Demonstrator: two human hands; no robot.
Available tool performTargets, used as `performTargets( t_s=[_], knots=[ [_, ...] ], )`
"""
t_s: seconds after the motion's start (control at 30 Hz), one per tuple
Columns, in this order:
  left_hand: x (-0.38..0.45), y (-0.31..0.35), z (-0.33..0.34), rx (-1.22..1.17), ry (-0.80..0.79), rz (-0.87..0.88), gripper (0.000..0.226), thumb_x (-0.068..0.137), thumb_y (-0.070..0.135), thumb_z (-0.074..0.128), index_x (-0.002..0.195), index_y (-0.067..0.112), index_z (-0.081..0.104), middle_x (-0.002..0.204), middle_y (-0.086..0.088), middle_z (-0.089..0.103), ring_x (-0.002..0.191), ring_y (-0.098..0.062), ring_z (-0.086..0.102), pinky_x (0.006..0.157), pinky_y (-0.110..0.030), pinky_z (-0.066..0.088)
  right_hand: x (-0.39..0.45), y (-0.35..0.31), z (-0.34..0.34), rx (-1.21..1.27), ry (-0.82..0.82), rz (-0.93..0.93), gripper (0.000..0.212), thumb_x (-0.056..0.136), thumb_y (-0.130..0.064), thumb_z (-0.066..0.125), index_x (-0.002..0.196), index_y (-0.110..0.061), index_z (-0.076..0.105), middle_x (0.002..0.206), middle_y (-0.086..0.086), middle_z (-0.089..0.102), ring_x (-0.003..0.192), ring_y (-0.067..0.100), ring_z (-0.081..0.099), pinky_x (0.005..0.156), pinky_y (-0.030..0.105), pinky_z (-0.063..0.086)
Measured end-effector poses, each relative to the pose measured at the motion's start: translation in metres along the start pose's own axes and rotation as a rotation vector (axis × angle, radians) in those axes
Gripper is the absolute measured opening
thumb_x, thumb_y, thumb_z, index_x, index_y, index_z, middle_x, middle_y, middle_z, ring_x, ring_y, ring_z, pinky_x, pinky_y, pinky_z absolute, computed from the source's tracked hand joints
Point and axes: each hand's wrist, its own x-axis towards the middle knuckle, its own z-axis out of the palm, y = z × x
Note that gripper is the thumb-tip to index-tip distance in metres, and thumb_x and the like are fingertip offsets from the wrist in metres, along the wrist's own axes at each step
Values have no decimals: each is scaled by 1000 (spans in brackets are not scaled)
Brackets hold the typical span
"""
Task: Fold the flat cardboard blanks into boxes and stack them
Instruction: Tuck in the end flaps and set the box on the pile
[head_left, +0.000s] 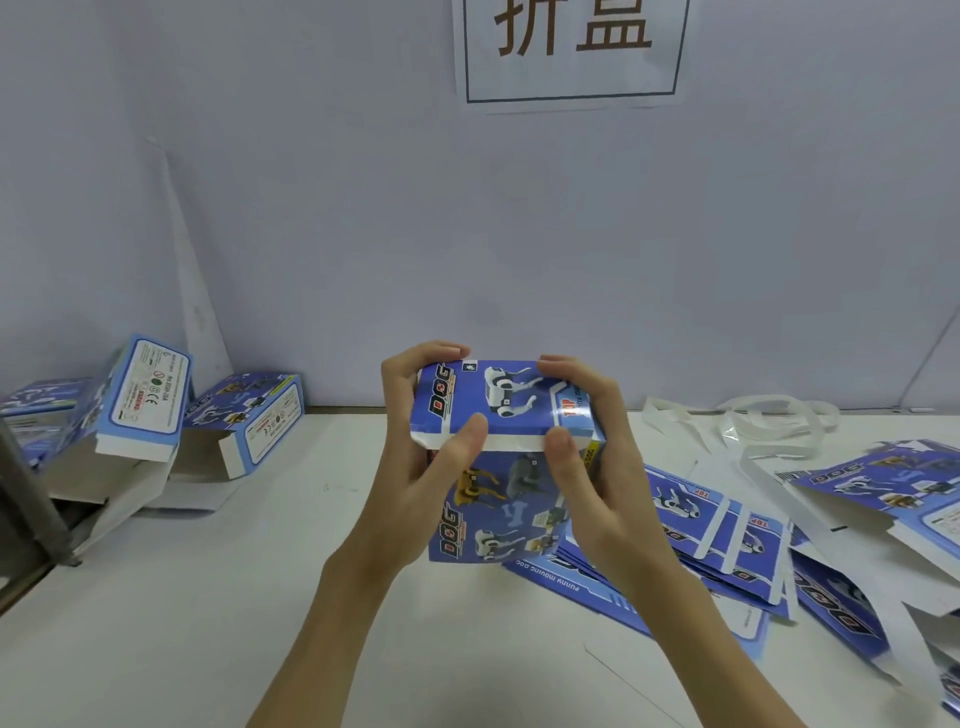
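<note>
While both hands are busy in the middle of the view, the blue box (498, 457) sits upright between them, raised above the white desk (208, 623). Left hand (415, 467) has its grip wrapped around the left side of the box, fingers curled over the far top edge and thumb (462, 441) pressing on the front edge of the top flap. Right hand (597, 467) mirrors it, fingers hooked over the far right corner, thumb (563, 457) on the same front edge. So both grips are closed on the box, and the top flap with the white robot dog picture is folded down nearly flat.

Off to the right there's a messy pile of flat blanks (727, 535) fanned out on the desk, blue print facing up, running to the right edge of the view. Some white paper strips (769, 426) are curled up behind the pile near the wall.

On the left, a few folded boxes (244, 421) lie tipped over with their ends open, one leaning on another. A grey metal post (31, 499) cuts across the far left. On the wall up top hangs a white sign (571, 47) with big characters.
</note>
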Motion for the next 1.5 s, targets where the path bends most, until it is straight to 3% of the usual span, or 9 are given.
performTargets(
  t_s=[0.2,0.43,0.63,0.8,0.97,1.1,1.23,1.4,1.5],
  knots=[
    [4,11,2,13,-23,34,24,101,30,60,123,23,55,144,3,51,139,-32,53,75,-35,65,1,-13,5,107,147,-21,35,97,-38,58,127,-21,57,136,-4,61,128,26,65,71,29,65],
    [8,29,13,59,24,-74,35,89,49,78,108,24,63,128,1,64,120,-31,69,71,-37,65,3,-24,10,251,245,69,31,96,-50,61,116,-27,61,112,3,73,103,29,77,64,30,63],
    [11,37,3,152,4,-54,28,87,59,74,102,37,67,125,5,67,115,-33,70,76,-56,64,3,-20,6,327,134,106,27,100,-37,62,123,-21,61,129,8,69,115,38,71,78,49,65],
    [10,36,-1,-48,-51,-110,25,89,49,77,100,28,69,133,3,62,122,-31,68,70,-33,64,3,-17,6,349,95,139,31,99,-43,70,120,-21,63,144,-1,61,127,36,66,76,48,65],
    [9,33,-1,-2,-48,-96,35,87,61,74,101,29,67,136,6,62,128,-31,64,68,-37,65,3,-16,5,372,89,134,37,92,-50,75,113,-20,68,148,-2,58,130,38,63,76,48,64],
    [10,32,0,65,-67,-25,27,90,54,74,100,30,66,150,4,56,144,-25,50,75,-40,65,2,-10,3,356,124,116,19,95,-36,69,106,-22,72,147,0,59,133,35,61,76,48,64],
    [10,32,-2,70,-59,-18,27,86,58,76,92,33,66,142,5,62,138,-28,56,74,-36,65,1,-9,3,341,114,91,22,97,-36,68,110,-20,71,149,1,57,136,35,58,77,47,64],
    [11,33,-3,12,7,-31,29,84,59,77,90,33,65,130,7,68,123,-29,68,68,-29,64,-2,-14,8,144,82,-10,53,95,-62,61,125,-18,67,155,0,49,147,29,46,78,36,65],
    [10,33,-4,-15,-6,-42,28,86,55,76,90,30,64,128,6,69,120,-28,70,67,-30,64,-4,-15,2,86,51,-48,49,101,-58,54,131,-21,65,158,2,45,149,26,44,79,35,65]
  ],
)
